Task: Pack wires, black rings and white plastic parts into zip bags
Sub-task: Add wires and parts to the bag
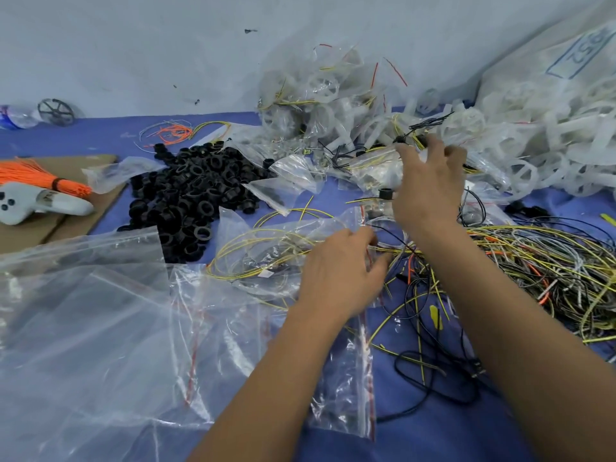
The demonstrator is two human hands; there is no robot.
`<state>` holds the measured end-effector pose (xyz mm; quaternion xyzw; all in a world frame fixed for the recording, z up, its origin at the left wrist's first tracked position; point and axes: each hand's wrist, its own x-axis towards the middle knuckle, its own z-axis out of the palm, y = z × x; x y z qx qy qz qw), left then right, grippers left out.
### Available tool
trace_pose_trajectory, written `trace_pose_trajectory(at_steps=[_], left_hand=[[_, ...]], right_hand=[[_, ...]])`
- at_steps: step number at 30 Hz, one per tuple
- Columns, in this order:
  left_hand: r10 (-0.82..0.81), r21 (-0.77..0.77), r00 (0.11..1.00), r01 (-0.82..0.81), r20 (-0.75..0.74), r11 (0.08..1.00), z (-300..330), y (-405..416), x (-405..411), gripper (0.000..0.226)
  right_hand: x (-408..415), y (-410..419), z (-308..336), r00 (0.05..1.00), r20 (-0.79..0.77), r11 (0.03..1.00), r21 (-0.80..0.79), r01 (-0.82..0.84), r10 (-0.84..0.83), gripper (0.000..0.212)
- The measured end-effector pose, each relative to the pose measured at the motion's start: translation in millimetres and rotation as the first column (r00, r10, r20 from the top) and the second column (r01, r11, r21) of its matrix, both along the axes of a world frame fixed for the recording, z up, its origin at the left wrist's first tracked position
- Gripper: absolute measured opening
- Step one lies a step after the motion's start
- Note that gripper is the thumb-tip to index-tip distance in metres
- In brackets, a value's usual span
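My left hand [340,271] pinches the mouth of a clear zip bag [266,251] that holds coiled yellow wires. My right hand [430,181] reaches forward with fingers spread, touching a filled bag [376,161] at the edge of the packed-bag heap; whether it grips anything I cannot tell. A pile of black rings [190,191] lies left of centre. White plastic wheel-shaped parts [533,141] are heaped at the right. A tangle of yellow, black and grey wires [540,271] spreads under my right forearm.
Empty zip bags [100,321] cover the near left of the blue table [433,428]. An orange wire bundle [36,178] and a white controller [33,201] lie on cardboard at far left. A bottle [16,116] stands by the wall. A big sack [566,61] leans at back right.
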<state>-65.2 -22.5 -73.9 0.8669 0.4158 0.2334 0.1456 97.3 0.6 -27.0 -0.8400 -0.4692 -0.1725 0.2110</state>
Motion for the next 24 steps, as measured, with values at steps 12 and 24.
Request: trace_pose_trajectory(at_steps=[12,24], left_hand=[[0.161,-0.016,0.970,-0.161,0.180,0.987,6,-8,2,0.026],[0.275,-0.188,0.929,-0.233,0.248,0.954,7,-2,-2,0.013]], right_hand=[[30,23,15,0.995,-0.096,0.990,-0.136,-0.044,0.031,0.016],[11,-22,2,0.796,-0.581,0.854,0.489,0.175,0.169,0.023]])
